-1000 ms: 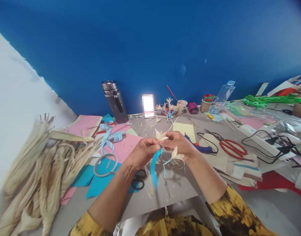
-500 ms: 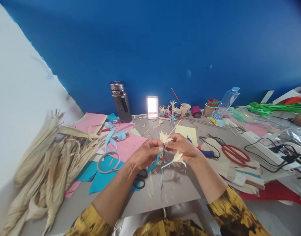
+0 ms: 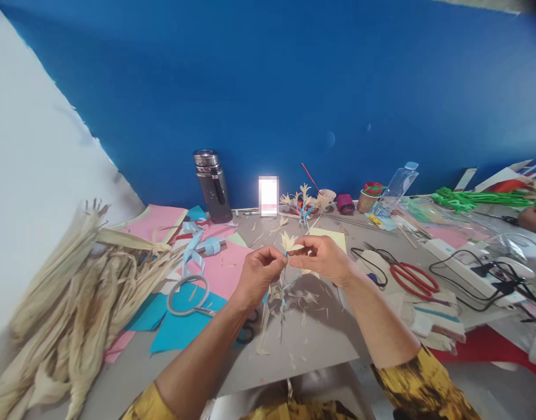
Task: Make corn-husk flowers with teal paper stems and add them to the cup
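Note:
My left hand and my right hand meet above the grey table, both pinched on a small cream husk flower on a thin stem. Blue tape runs down the stem below my fingers. A second cream flower is partly hidden behind my right hand. Black-handled scissors lie under my left wrist.
A heap of dried corn husks fills the left. Pink and blue paper sheets, a tape ring, a steel flask, finished flowers, cups, red scissors, a power strip with cables and another person's hand surround me.
The loose blue tape tail that hung below my left hand is now drawn in along the stem. Both hands have risen slightly and moved closer together; the view shifted a little.

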`<state>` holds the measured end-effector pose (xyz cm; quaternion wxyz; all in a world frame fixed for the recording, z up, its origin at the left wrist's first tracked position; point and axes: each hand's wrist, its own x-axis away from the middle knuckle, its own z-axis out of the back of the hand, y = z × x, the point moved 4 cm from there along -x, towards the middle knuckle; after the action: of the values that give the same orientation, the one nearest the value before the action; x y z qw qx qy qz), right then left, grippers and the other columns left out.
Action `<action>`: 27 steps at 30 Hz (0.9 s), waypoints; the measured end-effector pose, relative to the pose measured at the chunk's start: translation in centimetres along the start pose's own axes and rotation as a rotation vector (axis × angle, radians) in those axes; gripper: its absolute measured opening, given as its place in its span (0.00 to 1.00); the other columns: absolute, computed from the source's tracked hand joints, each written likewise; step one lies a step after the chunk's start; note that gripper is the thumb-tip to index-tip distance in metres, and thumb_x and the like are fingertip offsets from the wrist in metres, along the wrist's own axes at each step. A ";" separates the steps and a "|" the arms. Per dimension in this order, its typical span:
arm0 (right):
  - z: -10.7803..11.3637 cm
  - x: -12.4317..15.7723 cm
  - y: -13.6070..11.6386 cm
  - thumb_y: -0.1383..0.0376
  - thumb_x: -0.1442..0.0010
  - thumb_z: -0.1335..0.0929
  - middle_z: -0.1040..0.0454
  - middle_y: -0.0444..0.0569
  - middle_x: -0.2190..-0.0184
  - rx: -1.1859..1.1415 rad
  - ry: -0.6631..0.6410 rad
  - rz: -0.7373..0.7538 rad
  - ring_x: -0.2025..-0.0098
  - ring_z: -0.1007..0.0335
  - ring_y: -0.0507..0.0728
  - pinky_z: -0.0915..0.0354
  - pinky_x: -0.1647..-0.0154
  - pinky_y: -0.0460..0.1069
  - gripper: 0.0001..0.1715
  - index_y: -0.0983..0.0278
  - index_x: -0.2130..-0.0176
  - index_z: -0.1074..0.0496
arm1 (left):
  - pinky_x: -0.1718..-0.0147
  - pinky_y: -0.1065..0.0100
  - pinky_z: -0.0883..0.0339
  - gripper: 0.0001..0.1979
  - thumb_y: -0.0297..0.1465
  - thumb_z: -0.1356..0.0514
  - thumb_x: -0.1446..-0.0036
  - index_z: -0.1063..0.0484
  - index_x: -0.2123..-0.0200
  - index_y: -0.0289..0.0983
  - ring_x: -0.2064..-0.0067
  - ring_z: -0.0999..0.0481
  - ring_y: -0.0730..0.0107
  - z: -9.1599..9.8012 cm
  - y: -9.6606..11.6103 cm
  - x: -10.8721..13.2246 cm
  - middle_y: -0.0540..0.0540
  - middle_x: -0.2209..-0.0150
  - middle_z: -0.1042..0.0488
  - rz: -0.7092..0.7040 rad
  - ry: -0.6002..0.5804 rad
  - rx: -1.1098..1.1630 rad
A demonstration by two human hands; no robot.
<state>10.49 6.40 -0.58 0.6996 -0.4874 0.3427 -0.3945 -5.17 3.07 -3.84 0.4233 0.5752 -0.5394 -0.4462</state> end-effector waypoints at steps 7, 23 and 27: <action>-0.7 0.2 -0.5 0.56 0.54 0.23 0.25 0.43 0.74 0.091 0.178 -0.036 0.74 0.42 0.50 0.44 0.73 0.46 0.17 0.66 0.71 0.25 | 0.80 0.74 0.51 0.09 0.32 0.33 0.53 0.29 0.78 0.35 0.81 0.45 0.82 0.1 0.2 0.4 0.56 0.82 0.37 -0.092 0.094 -0.098; -0.2 0.6 0.7 0.54 0.49 0.25 0.32 0.48 0.60 -0.194 0.182 0.165 0.64 0.39 0.54 0.41 0.66 0.47 0.15 0.64 0.72 0.24 | 0.80 0.73 0.50 0.17 0.42 0.28 0.55 0.26 0.75 0.34 0.80 0.45 0.81 -0.7 0.3 0.6 0.56 0.80 0.38 0.047 -0.153 -0.029; -0.3 0.9 0.9 0.55 0.48 0.26 0.30 0.48 0.60 -0.163 0.202 0.150 0.65 0.38 0.54 0.41 0.67 0.47 0.14 0.63 0.70 0.24 | 0.80 0.73 0.51 0.16 0.41 0.29 0.56 0.27 0.76 0.35 0.80 0.45 0.80 -0.8 0.3 0.7 0.56 0.81 0.39 0.048 -0.127 -0.024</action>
<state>10.78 5.70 -1.63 0.6473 -0.4733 0.4776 -0.3589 -4.45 2.34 -3.38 0.4054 0.5275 -0.5734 -0.4780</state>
